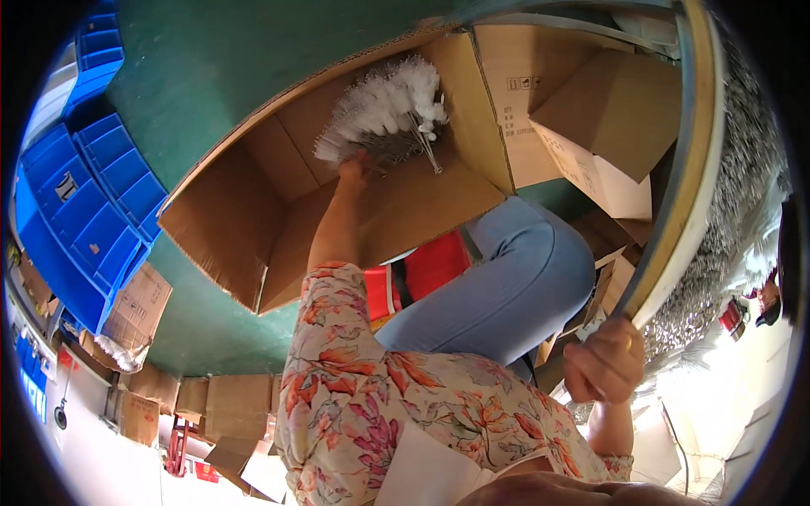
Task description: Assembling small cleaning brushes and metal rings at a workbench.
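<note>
My left hand point(353, 165) reaches down into a large open cardboard box point(221, 190). It is closed at the near side of a bundle of brushes point(384, 105) with white bristle heads and thin wire stems. The bundle lies against the box's far wall, and its stems partly hide my fingertips. Over on the right, my right hand point(603, 361) is closed at the pale edge of a work table point(688, 185), fingers curled round it. A dense mass of grey, bristly wire pieces point(742, 160) covers the table top.
Blue plastic bins point(80, 211) stand at the left on the green floor point(215, 59). More cardboard boxes point(240, 405) line the lower left, and an opened carton point(603, 126) sits under the table edge. My bent knee point(540, 261) is beside the box, over a red seat point(434, 270).
</note>
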`<action>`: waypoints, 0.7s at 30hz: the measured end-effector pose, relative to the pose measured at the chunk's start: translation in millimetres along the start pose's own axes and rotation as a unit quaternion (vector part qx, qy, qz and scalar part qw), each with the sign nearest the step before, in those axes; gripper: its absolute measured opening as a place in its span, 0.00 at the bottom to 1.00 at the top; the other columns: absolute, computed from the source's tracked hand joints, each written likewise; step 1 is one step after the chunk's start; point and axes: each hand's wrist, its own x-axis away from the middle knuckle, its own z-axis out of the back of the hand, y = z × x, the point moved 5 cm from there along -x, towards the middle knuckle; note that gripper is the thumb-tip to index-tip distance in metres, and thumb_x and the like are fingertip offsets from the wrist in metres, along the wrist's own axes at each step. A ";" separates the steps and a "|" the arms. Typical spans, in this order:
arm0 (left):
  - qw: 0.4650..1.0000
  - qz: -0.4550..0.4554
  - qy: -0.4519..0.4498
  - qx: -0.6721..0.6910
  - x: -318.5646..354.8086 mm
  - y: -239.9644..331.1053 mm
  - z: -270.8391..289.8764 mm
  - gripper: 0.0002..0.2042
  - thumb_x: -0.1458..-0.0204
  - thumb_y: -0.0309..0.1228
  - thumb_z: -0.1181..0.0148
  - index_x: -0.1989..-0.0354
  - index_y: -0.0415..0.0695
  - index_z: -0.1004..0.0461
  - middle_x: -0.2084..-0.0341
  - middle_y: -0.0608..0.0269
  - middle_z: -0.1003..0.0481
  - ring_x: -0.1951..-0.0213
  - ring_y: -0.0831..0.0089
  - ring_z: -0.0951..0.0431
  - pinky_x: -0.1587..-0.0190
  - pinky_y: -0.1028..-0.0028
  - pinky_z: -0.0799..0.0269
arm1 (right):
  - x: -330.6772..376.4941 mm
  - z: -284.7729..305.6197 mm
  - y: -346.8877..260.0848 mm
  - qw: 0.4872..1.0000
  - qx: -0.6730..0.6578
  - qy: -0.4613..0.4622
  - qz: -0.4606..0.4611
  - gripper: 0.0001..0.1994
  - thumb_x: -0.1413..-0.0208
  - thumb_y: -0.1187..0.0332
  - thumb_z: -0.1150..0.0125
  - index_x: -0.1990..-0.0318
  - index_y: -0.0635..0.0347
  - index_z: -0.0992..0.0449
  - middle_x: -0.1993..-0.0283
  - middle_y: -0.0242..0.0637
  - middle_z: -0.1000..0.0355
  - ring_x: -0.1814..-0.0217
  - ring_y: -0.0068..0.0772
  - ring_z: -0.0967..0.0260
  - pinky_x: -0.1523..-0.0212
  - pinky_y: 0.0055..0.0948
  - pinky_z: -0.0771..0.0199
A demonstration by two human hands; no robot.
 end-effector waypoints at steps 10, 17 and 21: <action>0.949 0.210 -0.151 -0.180 -34.7 -13.0 -3.6 0.13 0.56 0.23 0.47 0.61 0.32 0.35 0.67 0.48 0.29 0.69 0.57 0.25 0.62 0.59 0.23 | 4.4 4.9 6.5 0.996 -0.055 -0.056 -0.040 0.06 0.69 0.73 0.43 0.77 0.53 0.27 0.81 0.25 0.37 0.83 0.22 0.38 0.78 0.21 0.41; 0.977 0.194 -0.009 0.086 -34.2 -33.4 1.5 0.17 0.53 0.23 0.56 0.53 0.35 0.39 0.53 0.46 0.35 0.53 0.48 0.33 0.51 0.55 0.31 | -22.4 -0.1 -2.5 0.985 -0.051 -0.124 -0.106 0.06 0.68 0.78 0.40 0.79 0.55 0.29 0.80 0.26 0.36 0.81 0.25 0.38 0.76 0.25 0.40; 0.969 0.071 -0.043 0.233 -58.7 -28.8 -23.6 0.21 0.49 0.30 0.55 0.46 0.38 0.41 0.46 0.51 0.39 0.44 0.50 0.40 0.44 0.50 0.42 | -23.6 -0.2 13.4 0.981 -0.040 -0.136 -0.134 0.06 0.67 0.76 0.39 0.79 0.55 0.29 0.79 0.26 0.34 0.80 0.25 0.37 0.75 0.25 0.39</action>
